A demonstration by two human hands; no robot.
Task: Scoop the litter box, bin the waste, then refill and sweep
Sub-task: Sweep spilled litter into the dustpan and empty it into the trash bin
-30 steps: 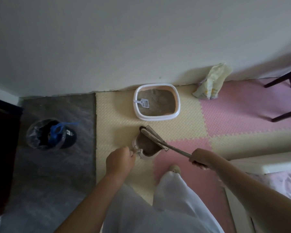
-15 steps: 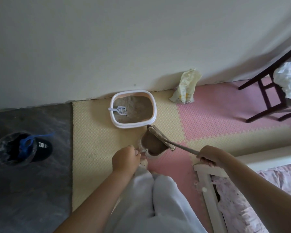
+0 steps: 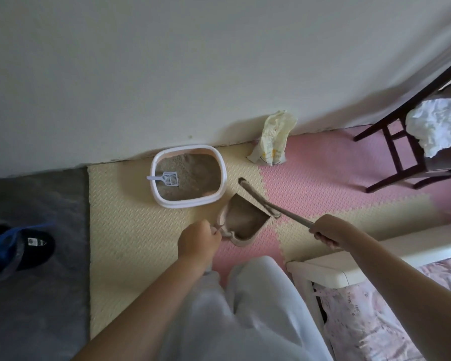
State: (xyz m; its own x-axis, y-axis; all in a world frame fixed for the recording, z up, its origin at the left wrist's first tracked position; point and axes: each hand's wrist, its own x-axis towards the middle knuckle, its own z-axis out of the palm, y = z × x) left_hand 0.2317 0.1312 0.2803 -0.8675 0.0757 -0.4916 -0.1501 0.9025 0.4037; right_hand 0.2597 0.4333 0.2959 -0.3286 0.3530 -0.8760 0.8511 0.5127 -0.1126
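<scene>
Now — left hand (image 3: pixel 199 241) curled round dustpan (image 3: pixel 242 222) handle | right hand (image 3: pixel 328 230) gripping broom (image 3: pixel 258 199) stick | broom head along dustpan mouth — near litter box (image 3: pixel 190 204)

The floor is covered by interlocking foam mat tiles (image 3: pixel 120 230), pale yellow and pink, on which a white-rimmed rounded plastic litter box (image 3: pixel 190 203) is set by the wall. Left of the litter box a grey rug (image 3: pixel 37 295) is laid, with a round lined waste bin (image 3: pixel 16 246) stood on it. Right of it a crumpled pale-yellow bag (image 3: pixel 271 142) and, further off, a dark wooden chair (image 3: pixel 391 149) are placed. At its near right corner a beige plastic dustpan (image 3: pixel 245 222) and the head of a long-handled brush (image 3: pixel 261 203) are rested on the tiles.
</scene>
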